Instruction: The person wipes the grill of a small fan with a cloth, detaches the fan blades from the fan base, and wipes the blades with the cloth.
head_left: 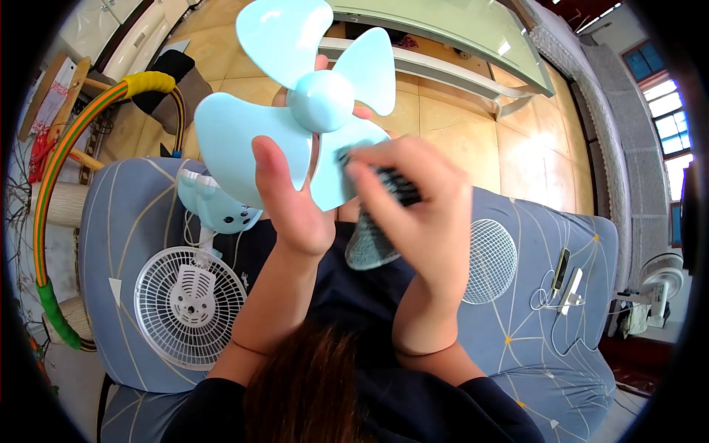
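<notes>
A light blue fan blade with a round hub is held up in front of me. My left hand supports it from behind, thumb up between two of the blades and some fingertips showing behind the hub. Pinched in my right hand is a dark grey-green cloth, its upper part pressed against the lower right blade. The right fingertips are slightly blurred. To my left lie the fan's light blue base and, nearer me, a white fan body with its rear grille.
I sit on a grey-blue patterned sofa. A white round front grille lies at my right, with a power strip and phone farther right. A glass-topped table stands ahead; a striped hoop is at left.
</notes>
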Available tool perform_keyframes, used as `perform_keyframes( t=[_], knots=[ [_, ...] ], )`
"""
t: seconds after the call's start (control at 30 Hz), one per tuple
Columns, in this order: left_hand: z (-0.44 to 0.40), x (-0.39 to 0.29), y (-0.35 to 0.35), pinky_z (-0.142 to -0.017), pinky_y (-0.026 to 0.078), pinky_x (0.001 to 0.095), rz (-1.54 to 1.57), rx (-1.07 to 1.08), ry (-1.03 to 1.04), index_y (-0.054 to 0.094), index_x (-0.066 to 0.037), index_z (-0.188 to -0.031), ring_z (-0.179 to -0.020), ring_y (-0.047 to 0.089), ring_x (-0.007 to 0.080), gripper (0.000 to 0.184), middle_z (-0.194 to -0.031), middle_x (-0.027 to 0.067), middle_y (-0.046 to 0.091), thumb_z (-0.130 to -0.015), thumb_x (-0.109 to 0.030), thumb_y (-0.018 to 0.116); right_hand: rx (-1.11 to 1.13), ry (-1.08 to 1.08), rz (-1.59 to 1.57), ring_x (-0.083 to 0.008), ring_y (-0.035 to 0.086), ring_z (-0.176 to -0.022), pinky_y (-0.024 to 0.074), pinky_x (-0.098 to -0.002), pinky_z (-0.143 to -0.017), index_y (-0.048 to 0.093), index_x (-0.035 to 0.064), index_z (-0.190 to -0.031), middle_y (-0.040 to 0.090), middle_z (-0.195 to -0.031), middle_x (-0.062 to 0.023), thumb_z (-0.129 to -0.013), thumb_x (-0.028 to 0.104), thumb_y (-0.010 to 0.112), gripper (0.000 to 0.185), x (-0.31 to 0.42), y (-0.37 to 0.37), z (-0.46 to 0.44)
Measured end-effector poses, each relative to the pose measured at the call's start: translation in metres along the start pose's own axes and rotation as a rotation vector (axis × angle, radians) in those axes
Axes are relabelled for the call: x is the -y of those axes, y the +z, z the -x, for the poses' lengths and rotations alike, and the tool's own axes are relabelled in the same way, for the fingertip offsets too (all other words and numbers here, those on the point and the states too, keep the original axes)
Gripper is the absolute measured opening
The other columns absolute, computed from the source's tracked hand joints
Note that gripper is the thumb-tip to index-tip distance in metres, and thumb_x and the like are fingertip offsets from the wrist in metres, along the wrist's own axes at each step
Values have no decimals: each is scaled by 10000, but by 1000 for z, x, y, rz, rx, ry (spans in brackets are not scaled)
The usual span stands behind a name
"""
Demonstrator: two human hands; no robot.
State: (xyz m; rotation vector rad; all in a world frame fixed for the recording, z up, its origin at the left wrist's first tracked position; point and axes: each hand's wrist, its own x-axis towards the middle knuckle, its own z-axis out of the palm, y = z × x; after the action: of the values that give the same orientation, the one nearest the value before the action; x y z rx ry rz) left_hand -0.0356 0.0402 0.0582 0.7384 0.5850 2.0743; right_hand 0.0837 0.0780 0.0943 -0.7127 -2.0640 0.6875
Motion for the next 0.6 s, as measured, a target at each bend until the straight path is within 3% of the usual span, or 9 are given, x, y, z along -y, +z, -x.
perform_keyframes(
  t=[0.1, 0.17, 0.27, 0.37, 0.5, 0.6],
  knots=[
    [0, -1, 4, -959, 463, 387, 50, -67, -20, 277, -1, -1505, -1094, 579, 233, 953, -1290, 128, 541, -933, -762, 312, 131, 15, -131, -248, 529, -712, 435, -336, -726, 695, 139, -802, 632, -729, -2, -728, 91, 780, 122, 7, 6, 5],
    [-1, 0, -4, -977, 454, 395, 37, -26, -17, 282, -1, -1503, -1145, 558, 244, 933, -1374, 107, 483, -944, -747, 319, 135, 48, -110, -248, 538, -718, 435, -335, -728, 697, 141, -805, 641, -738, -5, -733, 89, 777, 120, 5, 4, 5],
    [-1, -2, -3, -976, 453, 398, 142, -76, -44, 286, 5, -1502, -1149, 557, 240, 913, -1369, 104, 489, -958, -727, 321, 12, 43, -10, -157, 672, -740, 517, -253, -705, 712, -18, -896, 708, -809, -91, -784, -31, 730, 114, 1, 1, -1],
    [-1, -2, 1, -979, 447, 396, 70, -97, -17, 291, 9, -1500, -1152, 555, 236, 900, -1365, 101, 492, -966, -716, 316, -109, 231, -92, -169, 674, -750, 518, -266, -710, 710, -16, -895, 708, -818, -99, -784, -16, 734, 114, 2, 0, -2],
    [-1, 1, -5, -987, 438, 389, 34, -67, -11, 294, 7, -1499, -1151, 554, 232, 902, -1354, 102, 495, -965, -720, 294, 111, -34, -66, -194, 667, -735, 516, -284, -705, 713, -3, -887, 691, -785, -97, -755, -21, 747, 137, -3, -2, -1],
    [-3, 4, -11, -987, 436, 384, 31, -34, 2, 303, 7, -1495, -1143, 556, 231, 898, -1343, 103, 499, -966, -718, 279, 278, -55, -96, -204, 664, -743, 516, -297, -718, 717, 4, -883, 694, -787, -76, -753, -14, 751, 136, 1, -3, 1]
  ],
)
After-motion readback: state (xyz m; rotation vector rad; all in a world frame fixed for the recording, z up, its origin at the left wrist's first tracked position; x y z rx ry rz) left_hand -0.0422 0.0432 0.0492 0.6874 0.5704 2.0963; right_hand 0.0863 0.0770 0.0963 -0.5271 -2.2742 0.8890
